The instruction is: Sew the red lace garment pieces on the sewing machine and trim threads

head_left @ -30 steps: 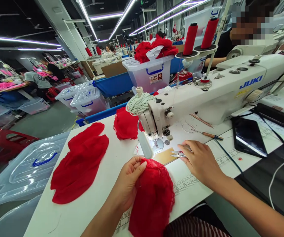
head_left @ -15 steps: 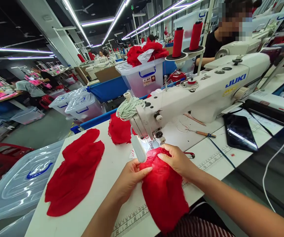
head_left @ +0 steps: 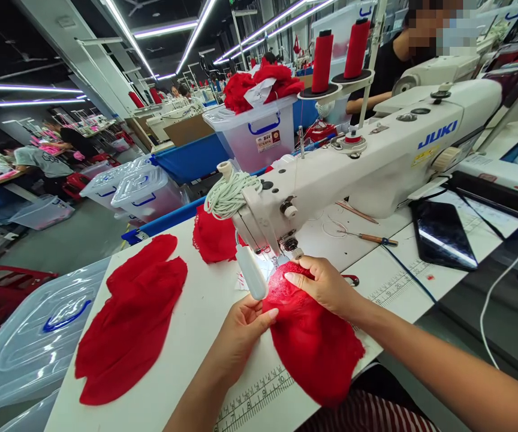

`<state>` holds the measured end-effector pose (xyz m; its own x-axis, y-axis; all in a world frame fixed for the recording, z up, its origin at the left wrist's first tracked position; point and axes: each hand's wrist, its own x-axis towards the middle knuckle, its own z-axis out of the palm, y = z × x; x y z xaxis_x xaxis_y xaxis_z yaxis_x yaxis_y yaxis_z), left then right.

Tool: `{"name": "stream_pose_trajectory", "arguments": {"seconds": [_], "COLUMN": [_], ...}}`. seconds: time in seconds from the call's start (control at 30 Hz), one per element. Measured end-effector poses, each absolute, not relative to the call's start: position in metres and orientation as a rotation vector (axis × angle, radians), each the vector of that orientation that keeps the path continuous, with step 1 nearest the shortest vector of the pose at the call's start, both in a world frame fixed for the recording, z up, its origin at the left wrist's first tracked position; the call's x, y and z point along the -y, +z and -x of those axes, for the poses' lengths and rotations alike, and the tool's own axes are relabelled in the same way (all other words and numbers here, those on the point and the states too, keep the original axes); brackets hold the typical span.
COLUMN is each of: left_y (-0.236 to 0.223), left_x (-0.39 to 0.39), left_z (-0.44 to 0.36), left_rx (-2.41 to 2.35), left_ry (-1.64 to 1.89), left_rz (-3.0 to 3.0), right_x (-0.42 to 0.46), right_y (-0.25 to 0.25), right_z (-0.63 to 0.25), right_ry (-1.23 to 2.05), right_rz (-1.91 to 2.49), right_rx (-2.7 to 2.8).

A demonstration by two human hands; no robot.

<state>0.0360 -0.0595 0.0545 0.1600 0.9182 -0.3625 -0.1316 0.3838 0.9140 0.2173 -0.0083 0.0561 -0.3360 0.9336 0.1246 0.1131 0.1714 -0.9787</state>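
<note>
A piece of red lace-edged fabric point(head_left: 315, 342) lies at the needle area of a white JUKI sewing machine point(head_left: 331, 174) and hangs toward my lap. My left hand point(head_left: 243, 327) pinches its left edge between thumb and fingers, just below the machine's pale lamp or guard piece point(head_left: 250, 273). My right hand point(head_left: 324, 285) grips the upper right edge close to the presser foot, thumb on top. The needle and foot are partly hidden. Left of my hands, a stack of red fabric pieces point(head_left: 135, 321) rests on the white table point(head_left: 205, 318). Another red piece point(head_left: 214, 237) lies behind the machine head.
A wooden-handled tool point(head_left: 376, 239) and a dark tablet or phone point(head_left: 443, 234) lie right of the needle. Red thread cones point(head_left: 322, 63) stand behind the machine. A clear box point(head_left: 259, 135) heaped with red fabric sits beyond. A co-worker point(head_left: 403, 60) sits at the back right.
The red fabric has swung to the right and spread out below my hands, showing more of the ruler marks. Both hands keep hold near the needle. The view has shifted slightly.
</note>
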Motion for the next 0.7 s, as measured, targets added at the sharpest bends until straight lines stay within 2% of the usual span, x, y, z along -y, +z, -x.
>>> {"name": "stream_pose_trajectory", "arguments": {"seconds": [0.7], "left_y": [0.0447], "left_x": [0.059], "left_z": [-0.0377], "left_rx": [-1.19], "left_ry": [0.961], "left_rz": [-0.819], "right_x": [0.0095], "right_y": [0.0536], "right_z": [-0.2221], "right_ry": [1.296], "right_rz": [1.064], "right_rx": [1.516]}}
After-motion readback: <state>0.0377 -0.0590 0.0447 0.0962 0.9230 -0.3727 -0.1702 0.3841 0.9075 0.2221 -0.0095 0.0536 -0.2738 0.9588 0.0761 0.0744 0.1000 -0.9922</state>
